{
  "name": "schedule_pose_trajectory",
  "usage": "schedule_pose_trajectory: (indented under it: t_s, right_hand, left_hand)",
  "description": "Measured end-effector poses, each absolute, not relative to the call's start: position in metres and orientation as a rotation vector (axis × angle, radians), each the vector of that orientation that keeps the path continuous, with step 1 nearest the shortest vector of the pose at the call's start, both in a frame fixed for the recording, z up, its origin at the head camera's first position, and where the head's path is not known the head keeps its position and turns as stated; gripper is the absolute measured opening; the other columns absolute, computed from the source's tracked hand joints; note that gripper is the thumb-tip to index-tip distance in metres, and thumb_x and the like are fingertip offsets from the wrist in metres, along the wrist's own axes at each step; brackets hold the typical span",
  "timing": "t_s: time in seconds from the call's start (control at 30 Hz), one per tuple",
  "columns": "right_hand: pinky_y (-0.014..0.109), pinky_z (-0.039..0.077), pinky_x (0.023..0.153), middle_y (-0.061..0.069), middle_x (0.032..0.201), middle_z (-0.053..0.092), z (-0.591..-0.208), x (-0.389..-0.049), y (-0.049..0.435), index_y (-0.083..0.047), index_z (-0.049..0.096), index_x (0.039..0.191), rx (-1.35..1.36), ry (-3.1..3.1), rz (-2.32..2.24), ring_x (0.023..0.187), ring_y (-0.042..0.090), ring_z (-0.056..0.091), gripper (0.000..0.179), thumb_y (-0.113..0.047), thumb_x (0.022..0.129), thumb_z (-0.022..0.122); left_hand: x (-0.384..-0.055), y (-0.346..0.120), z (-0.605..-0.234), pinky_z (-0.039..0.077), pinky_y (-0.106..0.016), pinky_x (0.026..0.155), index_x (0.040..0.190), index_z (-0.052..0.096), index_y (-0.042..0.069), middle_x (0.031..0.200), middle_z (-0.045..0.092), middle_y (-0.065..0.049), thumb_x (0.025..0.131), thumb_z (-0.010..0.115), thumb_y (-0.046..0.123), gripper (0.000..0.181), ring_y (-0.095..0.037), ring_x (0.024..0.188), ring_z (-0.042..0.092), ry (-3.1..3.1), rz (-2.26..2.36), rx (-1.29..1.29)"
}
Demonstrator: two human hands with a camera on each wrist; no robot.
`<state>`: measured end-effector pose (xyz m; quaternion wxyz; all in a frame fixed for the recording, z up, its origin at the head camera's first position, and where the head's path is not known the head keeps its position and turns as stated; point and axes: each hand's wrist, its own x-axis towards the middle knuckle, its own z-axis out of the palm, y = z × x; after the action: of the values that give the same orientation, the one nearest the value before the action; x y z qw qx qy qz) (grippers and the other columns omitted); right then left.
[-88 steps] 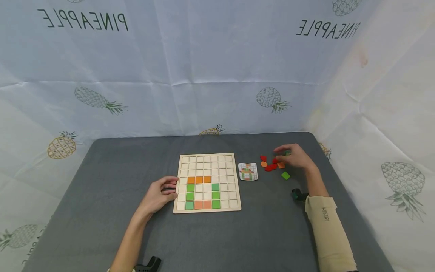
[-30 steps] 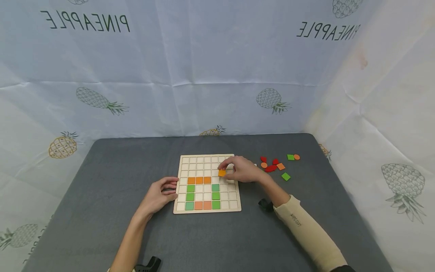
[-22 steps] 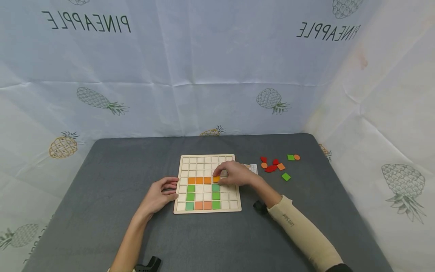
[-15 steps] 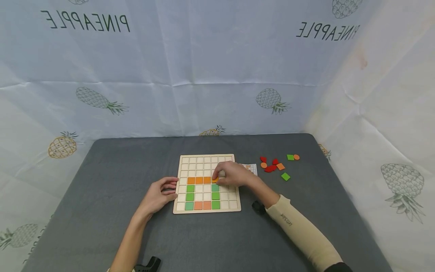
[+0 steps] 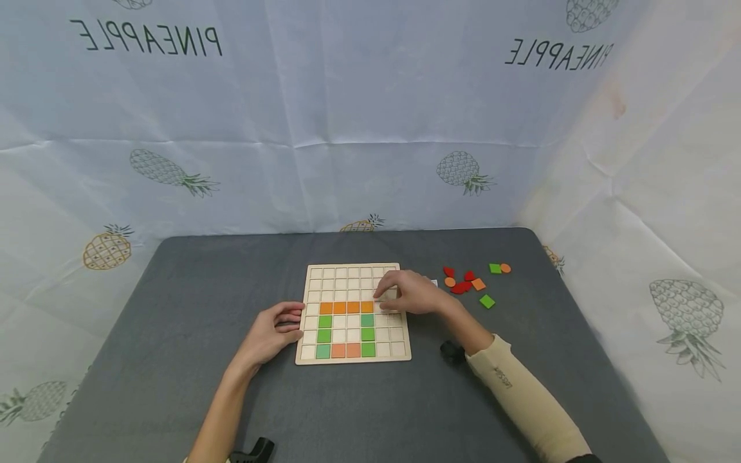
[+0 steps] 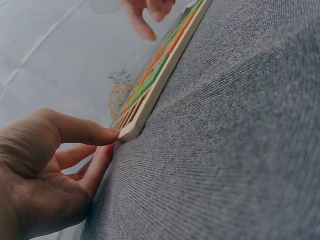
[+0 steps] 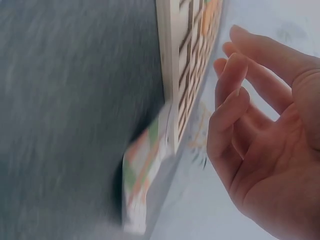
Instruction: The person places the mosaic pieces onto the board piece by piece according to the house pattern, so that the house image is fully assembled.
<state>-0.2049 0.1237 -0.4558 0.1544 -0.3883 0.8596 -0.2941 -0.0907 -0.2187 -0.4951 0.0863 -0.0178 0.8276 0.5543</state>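
Observation:
A wooden grid board lies on the dark grey table. On it, an orange row of square tiles runs over green tiles at both sides and salmon ones at the bottom. My left hand rests against the board's left edge; in the left wrist view its thumb tip touches the rim near a corner. Over the board's right part is my right hand, thumb and fingers apart and holding nothing. The orange tile at the row's right end lies flat in its cell, just left of those fingertips.
Right of the board lie loose pieces: red pieces, orange discs, an orange square and green squares. A printed card beside the board is mostly hidden by my right hand in the head view.
My right hand went from the loose pieces to the board with an orange tile, set it at the row's right end, let go and drew back right. The left hand stayed put.

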Motion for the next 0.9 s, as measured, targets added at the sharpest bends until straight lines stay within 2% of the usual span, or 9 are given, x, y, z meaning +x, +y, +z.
schedule_pose_trajectory:
  t_s: [0.17,0.3,0.4,0.6,0.77,0.8,0.83,0.9]
  right_hand:
    - [0.023,0.054,0.066,0.012,0.127,0.075,-0.451,-0.211,0.148,-0.008,0.082,0.12,-1.013,2.496,-0.904,0.067,0.01,0.061,0.023,-0.016,0.099,0.08]
    - [0.025,0.049,0.057,0.019,0.132,0.072,-0.446,-0.217,0.173,-0.004,0.08,0.124,-0.938,2.499,-0.961,0.052,0.008,0.049,0.027,-0.014,0.099,0.078]
    - [0.026,0.045,0.052,0.022,0.137,0.07,-0.443,-0.222,0.195,-0.002,0.079,0.126,-0.884,2.523,-0.983,0.047,0.008,0.042,0.029,-0.013,0.1,0.077]
    - [0.027,0.041,0.049,0.026,0.137,0.069,-0.443,-0.235,0.239,-0.001,0.077,0.129,-0.726,2.585,-0.995,0.045,0.01,0.042,0.029,-0.011,0.101,0.076]
    - [0.025,0.037,0.046,0.031,0.102,0.075,-0.447,-0.244,0.27,0.001,0.075,0.132,-0.639,2.594,-0.993,0.041,0.006,0.032,0.032,-0.009,0.102,0.074]
    - [0.025,0.036,0.047,0.032,0.1,0.075,-0.448,-0.246,0.274,0.001,0.075,0.132,-0.625,2.601,-0.982,0.043,0.006,0.03,0.032,-0.009,0.101,0.074]
    - [0.025,0.036,0.049,0.032,0.101,0.075,-0.45,-0.247,0.279,0.001,0.075,0.132,-0.612,2.607,-0.969,0.045,0.006,0.028,0.032,-0.009,0.101,0.074]
    - [0.025,0.039,0.056,0.031,0.113,0.075,-0.453,-0.25,0.287,0.001,0.076,0.131,-0.597,2.626,-0.931,0.057,0.007,0.04,0.032,-0.01,0.101,0.075]
  left_hand:
    - [-0.09,-0.219,-0.496,0.062,-0.02,0.097,0.147,0.059,-0.004,0.141,0.063,-0.025,0.092,0.075,-0.009,0.058,-0.032,0.123,0.066,2.462,1.652,-0.062]
    - [-0.09,-0.218,-0.496,0.062,-0.019,0.096,0.147,0.059,-0.004,0.14,0.064,-0.025,0.092,0.076,-0.008,0.057,-0.032,0.123,0.066,2.466,1.649,-0.075]
    - [-0.09,-0.218,-0.497,0.062,-0.019,0.096,0.147,0.059,-0.003,0.14,0.064,-0.024,0.092,0.076,-0.008,0.058,-0.031,0.122,0.066,2.47,1.642,-0.078]
    - [-0.091,-0.218,-0.497,0.062,-0.019,0.096,0.147,0.059,-0.004,0.14,0.064,-0.025,0.092,0.076,-0.008,0.058,-0.031,0.122,0.066,2.47,1.642,-0.078]
    - [-0.091,-0.218,-0.495,0.062,-0.02,0.096,0.147,0.059,-0.004,0.14,0.064,-0.025,0.092,0.076,-0.008,0.058,-0.032,0.122,0.066,2.471,1.64,-0.068]
    - [-0.091,-0.218,-0.495,0.062,-0.02,0.096,0.147,0.059,-0.004,0.14,0.064,-0.025,0.092,0.076,-0.008,0.058,-0.032,0.122,0.066,2.471,1.64,-0.067]
    - [-0.091,-0.218,-0.495,0.062,-0.02,0.097,0.147,0.059,-0.004,0.14,0.064,-0.025,0.092,0.076,-0.008,0.057,-0.032,0.123,0.066,2.47,1.64,-0.068]
    - [-0.09,-0.218,-0.494,0.062,-0.02,0.097,0.147,0.059,-0.004,0.141,0.064,-0.025,0.093,0.075,-0.008,0.057,-0.032,0.123,0.066,2.465,1.641,-0.068]
